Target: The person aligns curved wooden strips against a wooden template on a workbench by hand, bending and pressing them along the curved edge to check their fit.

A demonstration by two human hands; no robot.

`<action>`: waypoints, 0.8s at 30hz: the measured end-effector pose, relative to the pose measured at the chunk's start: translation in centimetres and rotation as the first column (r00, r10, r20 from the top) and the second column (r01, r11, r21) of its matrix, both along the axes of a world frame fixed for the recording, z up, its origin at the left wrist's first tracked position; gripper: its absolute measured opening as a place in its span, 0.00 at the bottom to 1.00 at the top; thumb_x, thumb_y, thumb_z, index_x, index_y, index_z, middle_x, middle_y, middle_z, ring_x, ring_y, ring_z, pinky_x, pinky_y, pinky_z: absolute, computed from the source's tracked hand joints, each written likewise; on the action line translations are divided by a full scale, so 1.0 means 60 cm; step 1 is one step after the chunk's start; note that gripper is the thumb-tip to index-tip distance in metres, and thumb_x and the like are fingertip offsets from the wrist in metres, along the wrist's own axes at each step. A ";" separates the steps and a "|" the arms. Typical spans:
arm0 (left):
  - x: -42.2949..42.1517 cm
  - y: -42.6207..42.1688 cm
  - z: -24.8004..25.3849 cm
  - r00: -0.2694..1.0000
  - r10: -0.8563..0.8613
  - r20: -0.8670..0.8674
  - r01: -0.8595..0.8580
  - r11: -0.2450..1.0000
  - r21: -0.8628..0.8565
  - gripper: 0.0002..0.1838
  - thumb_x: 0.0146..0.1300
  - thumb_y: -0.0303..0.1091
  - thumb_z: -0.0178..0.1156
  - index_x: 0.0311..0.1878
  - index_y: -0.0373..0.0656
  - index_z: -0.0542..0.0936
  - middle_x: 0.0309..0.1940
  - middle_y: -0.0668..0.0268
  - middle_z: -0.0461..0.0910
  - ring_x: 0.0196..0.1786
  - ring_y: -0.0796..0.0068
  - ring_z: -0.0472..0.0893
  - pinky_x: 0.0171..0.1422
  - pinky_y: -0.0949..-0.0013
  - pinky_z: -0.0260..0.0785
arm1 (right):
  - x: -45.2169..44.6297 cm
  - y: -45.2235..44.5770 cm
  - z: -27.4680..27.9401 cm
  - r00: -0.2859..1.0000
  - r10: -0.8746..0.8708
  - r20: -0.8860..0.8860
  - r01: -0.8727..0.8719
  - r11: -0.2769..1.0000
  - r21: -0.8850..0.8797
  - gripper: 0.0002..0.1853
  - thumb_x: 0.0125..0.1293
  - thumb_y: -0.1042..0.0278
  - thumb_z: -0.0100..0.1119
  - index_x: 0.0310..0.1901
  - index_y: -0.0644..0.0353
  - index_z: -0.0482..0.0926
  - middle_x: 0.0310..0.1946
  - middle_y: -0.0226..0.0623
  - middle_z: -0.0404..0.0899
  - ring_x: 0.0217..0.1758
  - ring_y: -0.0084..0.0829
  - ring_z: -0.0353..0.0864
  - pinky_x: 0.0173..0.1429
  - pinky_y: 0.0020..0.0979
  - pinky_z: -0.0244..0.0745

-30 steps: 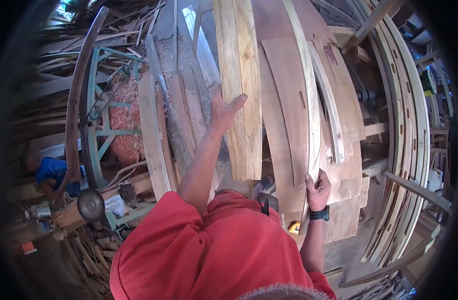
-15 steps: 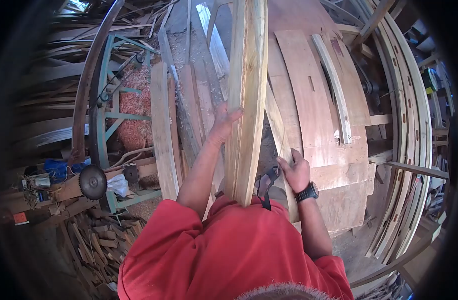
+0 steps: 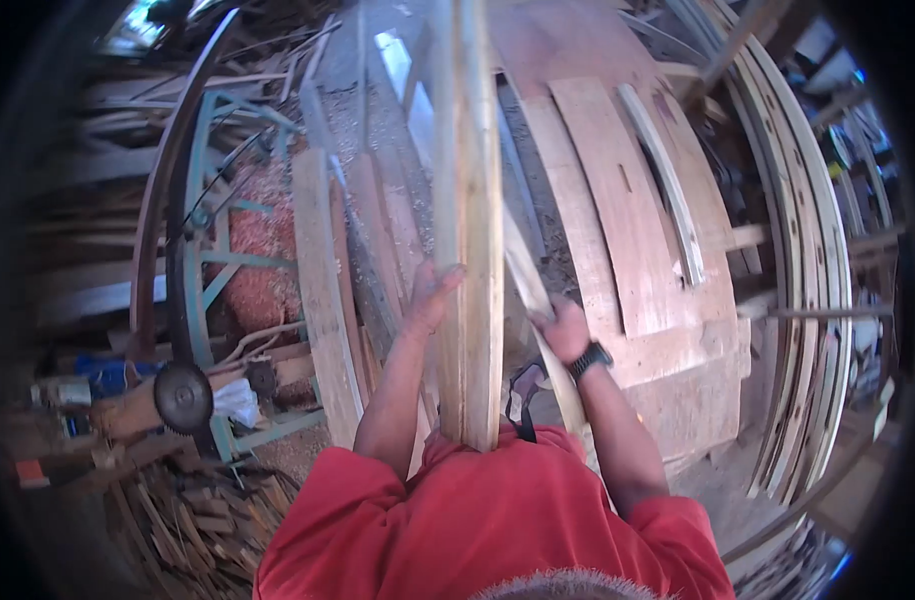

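Holding long paired boards (image 3: 469,200) in my left hand (image 3: 432,295), I have the thumb on their face and the fingers hidden behind the left edge; their near ends reach my red shirt (image 3: 478,510). My right hand (image 3: 565,330), with a dark watch (image 3: 590,359) on its wrist, is closed around a narrower strip (image 3: 527,270) that slants from beside the boards down toward my waist. Both pieces are in front of me, left of the plywood (image 3: 693,395), on which another pale strip (image 3: 666,185) rests; a round saw blade (image 3: 184,398) sits off to my left
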State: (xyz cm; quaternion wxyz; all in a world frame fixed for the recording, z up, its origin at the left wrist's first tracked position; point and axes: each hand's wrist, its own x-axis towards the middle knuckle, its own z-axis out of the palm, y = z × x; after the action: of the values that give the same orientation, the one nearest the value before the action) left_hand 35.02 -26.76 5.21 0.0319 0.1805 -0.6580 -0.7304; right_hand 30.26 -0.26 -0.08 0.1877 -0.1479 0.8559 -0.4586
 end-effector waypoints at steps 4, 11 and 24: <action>0.061 -0.103 -0.087 0.985 0.113 0.131 -0.079 0.967 -0.240 0.27 0.67 0.46 0.66 0.55 0.29 0.79 0.44 0.56 0.83 0.41 0.66 0.83 0.47 0.63 0.79 | 0.010 -0.099 0.031 0.988 0.135 -0.068 -0.150 0.942 -0.301 0.21 0.79 0.57 0.49 0.63 0.63 0.76 0.57 0.52 0.82 0.58 0.45 0.82 0.64 0.40 0.76; 0.040 0.046 0.000 0.995 -0.100 -0.011 0.092 0.949 -0.302 0.29 0.69 0.41 0.64 0.59 0.22 0.75 0.51 0.47 0.81 0.48 0.60 0.83 0.53 0.58 0.79 | 0.202 -0.088 0.112 0.950 -0.285 0.129 0.307 0.929 -0.205 0.34 0.67 0.36 0.62 0.57 0.62 0.76 0.42 0.56 0.85 0.45 0.57 0.85 0.51 0.51 0.78; 0.249 0.467 0.072 0.687 -0.574 -0.446 0.593 0.797 -0.114 0.33 0.66 0.33 0.70 0.68 0.31 0.66 0.62 0.53 0.74 0.62 0.63 0.75 0.69 0.59 0.68 | 0.544 0.216 0.150 0.320 -0.947 0.042 0.934 0.307 -0.185 0.26 0.61 0.44 0.74 0.36 0.65 0.81 0.28 0.48 0.82 0.31 0.31 0.82 0.39 0.36 0.76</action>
State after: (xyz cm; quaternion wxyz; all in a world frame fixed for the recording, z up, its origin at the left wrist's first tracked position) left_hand 49.97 1.28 9.52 -0.0510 -0.2150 -0.6396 -0.7363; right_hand 62.91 12.72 8.94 -0.1601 0.3453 0.7441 -0.5491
